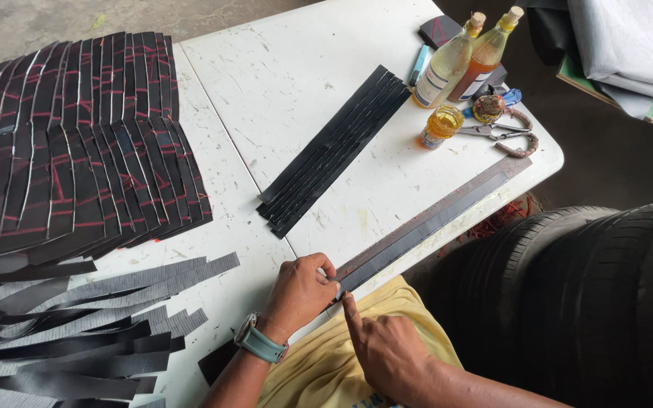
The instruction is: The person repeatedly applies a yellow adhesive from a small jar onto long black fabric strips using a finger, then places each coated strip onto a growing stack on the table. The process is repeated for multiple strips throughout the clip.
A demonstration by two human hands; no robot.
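A long dark strip (425,221) lies along the near-right edge of the white table (304,68), running from the hands up to the far-right corner, w/ a paler band beside it on the far side. The left hand (301,291) sits at the strip's near end, fingers curled and pressed together, tips pinching down on that end. The right hand (387,349) is just near of it, index finger stretched out and touching the strip's edge, other fingers folded in.

Toward the middle of the table lies a stack of black strips (335,149), laid diagonally. At the far right stand two corked bottles: one (447,64) holds pale yellow liquid, the other (484,59) orange-brown liquid. Near them a small jar (441,125) holds amber liquid. Scissors (504,132) lie just right of the jar.

Left side: a big fan of dark pieces w/ red lines (77,143), and nearer, loose grey and black strips (85,325). Stacked tyres (591,295) stand right of the table.
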